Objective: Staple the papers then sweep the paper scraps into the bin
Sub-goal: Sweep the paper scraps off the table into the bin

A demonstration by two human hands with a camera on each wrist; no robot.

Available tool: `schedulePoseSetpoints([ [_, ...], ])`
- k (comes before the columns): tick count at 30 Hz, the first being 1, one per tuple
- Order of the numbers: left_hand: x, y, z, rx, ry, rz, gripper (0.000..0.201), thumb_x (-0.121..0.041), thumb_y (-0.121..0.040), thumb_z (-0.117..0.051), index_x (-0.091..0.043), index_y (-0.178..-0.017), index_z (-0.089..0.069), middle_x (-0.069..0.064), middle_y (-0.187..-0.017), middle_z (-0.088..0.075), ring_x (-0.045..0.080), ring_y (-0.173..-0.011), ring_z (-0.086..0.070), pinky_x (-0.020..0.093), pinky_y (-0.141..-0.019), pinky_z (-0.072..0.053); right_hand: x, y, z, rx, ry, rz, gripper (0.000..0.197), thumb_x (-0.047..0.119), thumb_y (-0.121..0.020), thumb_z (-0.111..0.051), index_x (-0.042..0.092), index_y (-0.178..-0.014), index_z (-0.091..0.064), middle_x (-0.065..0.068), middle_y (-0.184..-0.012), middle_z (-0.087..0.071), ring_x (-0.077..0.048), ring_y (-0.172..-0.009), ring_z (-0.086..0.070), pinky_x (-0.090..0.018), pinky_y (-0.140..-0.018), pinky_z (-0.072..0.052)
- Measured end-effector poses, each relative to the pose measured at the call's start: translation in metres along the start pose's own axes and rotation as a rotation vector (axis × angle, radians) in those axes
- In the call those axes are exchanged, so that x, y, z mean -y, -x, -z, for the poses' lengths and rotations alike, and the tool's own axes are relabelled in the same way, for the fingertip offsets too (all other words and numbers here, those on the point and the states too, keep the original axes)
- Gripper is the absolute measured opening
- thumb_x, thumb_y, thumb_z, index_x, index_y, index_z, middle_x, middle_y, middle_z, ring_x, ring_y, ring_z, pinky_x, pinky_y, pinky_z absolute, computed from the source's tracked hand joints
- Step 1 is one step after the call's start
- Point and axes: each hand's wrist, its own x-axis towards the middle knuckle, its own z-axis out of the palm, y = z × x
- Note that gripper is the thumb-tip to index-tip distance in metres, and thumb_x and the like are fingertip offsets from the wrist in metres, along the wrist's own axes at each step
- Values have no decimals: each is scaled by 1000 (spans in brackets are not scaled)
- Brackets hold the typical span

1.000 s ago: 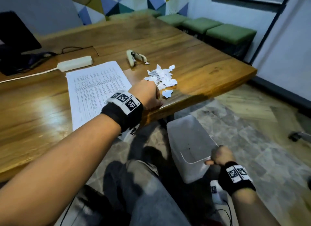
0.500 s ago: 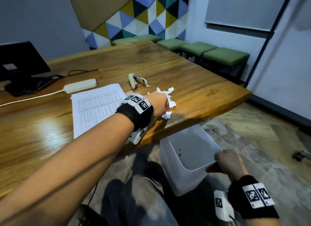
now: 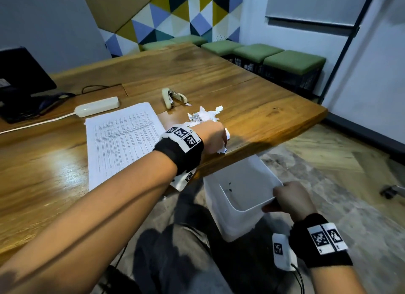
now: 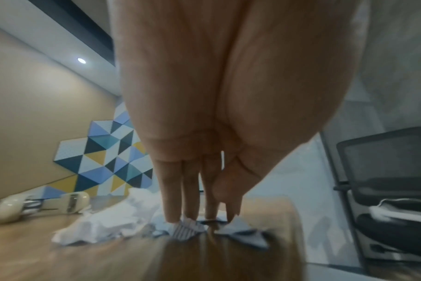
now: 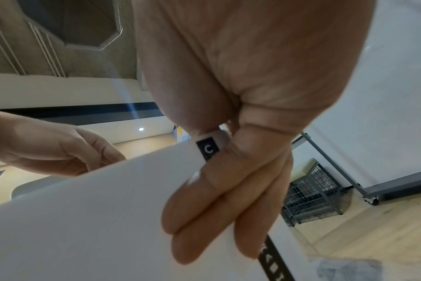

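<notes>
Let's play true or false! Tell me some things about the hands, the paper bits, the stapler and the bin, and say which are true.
1. The right hand grips the bin by its rim. True.
2. The left hand holds the stapler. False: the stapler lies alone on the table, and the left hand's straight fingers press on the scraps.
3. The bin is full of scraps. False: only a few dark specks show inside.
4. The scraps are near the table's edge, above the bin. True.
5. The printed sheets lie flat on the table. True.
</notes>
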Motion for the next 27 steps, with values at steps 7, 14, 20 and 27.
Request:
schedulePoseSetpoints([
  [7, -1, 3, 13, -105, -4, -52, 54, -5, -92, -40, -19, -142, -54, 6, -149, -51, 26, -136, -48, 31, -107, -39, 4, -4, -7, 2, -8, -11, 31, -9, -86, -39, -23, -94, -66, -42, -77, -74, -46, -57, -78, -54, -70, -68],
  [14, -9, 13, -8, -109, 96, -113, 49, 3, -85, -45, -16, -121, -72, 5, -125, -69, 26, -118, -62, 25, -83, -45, 4, -7, -11, 5, 10, -4, 29, -9, -86, -40, -21, -91, -66, -40, -74, -74, -46, -56, -78, -51, -67, -68],
  [20, -7, -1, -3, -68, -27, -36, 43, -7, -90, -46, -8, -130, -62, 14, -129, -64, 33, -118, -61, 36, -95, -51, 3, -10, -13, 8, 29, -8, 28, -8, -87, -41, -21, -92, -66, -41, -70, -73, -48, -57, -77, -58, -72, -67],
  [27, -19, 7, -15, -5, -41, -125, 34, -4, -85, -41, 1, -107, -66, 21, -100, -64, 38, -100, -62, 31, -69, -44, 3, -13, -15, 21, 33, 17, 30, -8, -84, -41, -21, -90, -67, -41, -71, -74, -48, -59, -78, -66, -77, -64],
])
